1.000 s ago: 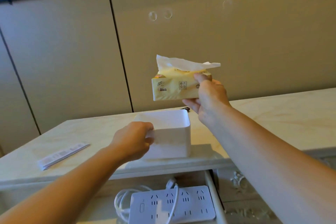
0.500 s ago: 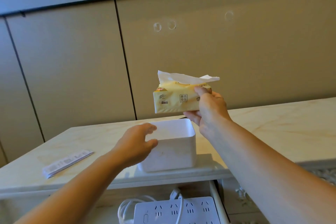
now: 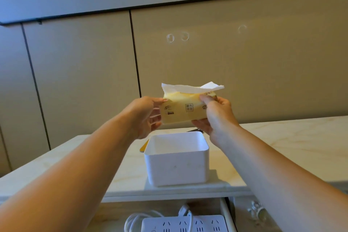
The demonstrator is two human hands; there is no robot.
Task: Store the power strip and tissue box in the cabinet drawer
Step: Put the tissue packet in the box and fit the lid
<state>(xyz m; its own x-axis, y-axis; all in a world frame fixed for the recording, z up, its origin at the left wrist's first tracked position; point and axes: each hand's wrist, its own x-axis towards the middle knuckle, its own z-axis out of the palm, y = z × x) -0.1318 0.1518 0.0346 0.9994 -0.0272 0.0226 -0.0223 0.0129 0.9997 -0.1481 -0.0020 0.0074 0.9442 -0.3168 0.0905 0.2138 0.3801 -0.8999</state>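
Observation:
A yellow tissue pack (image 3: 185,108) with a white sheet sticking out of its top is held in the air above the open white tissue box (image 3: 177,167). My left hand (image 3: 146,117) grips the pack's left end and my right hand (image 3: 216,117) grips its right end. The white box stands on the marble cabinet top (image 3: 282,147) near its front edge. Below, the white power strip (image 3: 184,224) with its coiled cord lies in the open drawer (image 3: 225,211).
A yellow-edged lid (image 3: 144,148) lies behind the box's left corner. A small dark object (image 3: 194,130) peeks out behind the box. Beige wall panels (image 3: 244,62) rise behind the cabinet. An ornate drawer handle (image 3: 258,211) shows at lower right.
My left hand left the white box and rose to take the pack's left end. The view tilted up; the paper strip on the left is out of sight.

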